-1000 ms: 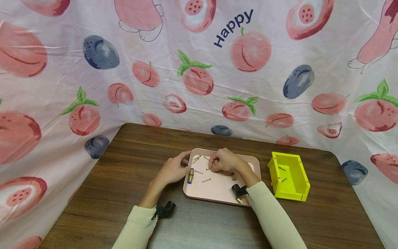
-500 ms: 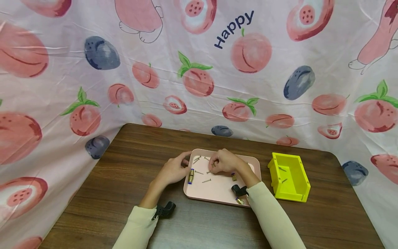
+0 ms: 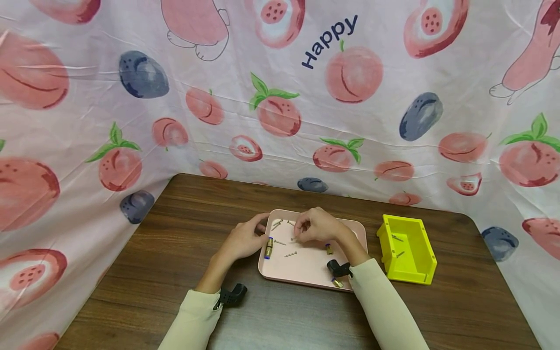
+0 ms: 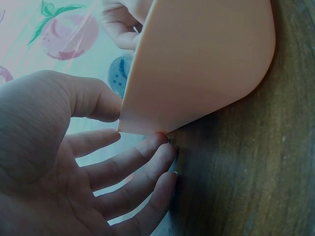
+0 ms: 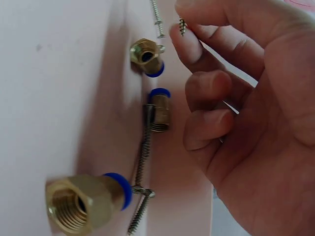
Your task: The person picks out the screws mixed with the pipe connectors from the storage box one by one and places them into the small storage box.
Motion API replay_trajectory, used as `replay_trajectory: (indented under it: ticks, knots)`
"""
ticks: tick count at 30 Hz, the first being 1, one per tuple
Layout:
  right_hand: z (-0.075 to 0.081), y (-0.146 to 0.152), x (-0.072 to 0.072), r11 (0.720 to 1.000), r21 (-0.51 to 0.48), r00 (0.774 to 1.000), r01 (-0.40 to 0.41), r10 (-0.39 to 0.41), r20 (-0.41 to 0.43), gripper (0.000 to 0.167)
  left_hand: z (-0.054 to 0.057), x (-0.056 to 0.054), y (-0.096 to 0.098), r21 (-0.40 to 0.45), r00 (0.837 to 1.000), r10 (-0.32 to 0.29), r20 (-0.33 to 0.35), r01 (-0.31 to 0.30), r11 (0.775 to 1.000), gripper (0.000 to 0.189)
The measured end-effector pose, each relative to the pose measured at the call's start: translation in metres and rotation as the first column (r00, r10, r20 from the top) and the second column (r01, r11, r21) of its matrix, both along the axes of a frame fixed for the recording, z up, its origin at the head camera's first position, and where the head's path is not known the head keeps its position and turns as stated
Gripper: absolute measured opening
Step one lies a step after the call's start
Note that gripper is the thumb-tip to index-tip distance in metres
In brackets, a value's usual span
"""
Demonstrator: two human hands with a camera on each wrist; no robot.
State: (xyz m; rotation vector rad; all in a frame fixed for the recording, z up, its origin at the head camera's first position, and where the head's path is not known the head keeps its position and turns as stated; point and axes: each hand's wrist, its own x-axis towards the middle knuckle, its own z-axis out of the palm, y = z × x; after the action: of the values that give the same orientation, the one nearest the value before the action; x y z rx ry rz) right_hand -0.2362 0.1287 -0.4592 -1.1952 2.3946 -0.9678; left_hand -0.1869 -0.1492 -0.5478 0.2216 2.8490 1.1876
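Observation:
In the right wrist view, my right hand (image 3: 317, 226) pinches a small screw (image 5: 182, 27) between thumb and index finger, its threaded end showing. This hand is over the pink tray (image 3: 302, 270). Fingers of my left hand (image 3: 246, 238) touch the tray's left side from outside, fairly straight and spread, with the thumb at the rim in the left wrist view. Inside the tray lie several loose screws (image 3: 290, 254) and brass fittings with blue rings, one fitting (image 3: 269, 248) by the left wall, another fitting (image 3: 329, 249) below my right wrist. My right hand hides part of the tray.
To the right of the tray stands a yellow bin (image 3: 407, 253) with a few screws (image 3: 400, 253) in it. Everything rests on a dark wooden table (image 3: 175, 272). A fruit-printed cloth (image 3: 280, 160) hangs behind and at the sides.
My right hand shifts slightly up, lifting a little from the tray floor with the screw in its fingertips. The left hand stays at the tray's edge.

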Motion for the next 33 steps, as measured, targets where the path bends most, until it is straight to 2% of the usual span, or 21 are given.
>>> replay_trajectory:
  ticks: [8,15,28,33]
  knots:
    - [0.004,0.005,0.004,0.999,0.001,0.999,0.046,-0.046,0.000,0.004,0.002,0.002,0.000,0.002,1.000,0.000,-0.004,0.000,1.000,0.063]
    - [0.009,0.013,0.009,0.997,-0.047,0.998,0.064,-0.064,0.006,0.004,0.001,0.002,0.001,0.009,0.999,0.004,-0.033,-0.004,1.000,0.063]
    - [0.018,0.030,0.021,0.988,-0.105,0.994,0.110,-0.109,0.010,0.005,-0.001,0.001,0.000,0.007,1.000,-0.002,-0.011,0.002,1.000,0.063]
    - [0.019,0.037,0.026,0.984,-0.122,0.992,0.128,-0.128,0.010,0.006,0.000,0.003,0.000,0.011,1.000,0.002,-0.023,-0.002,1.000,0.064]
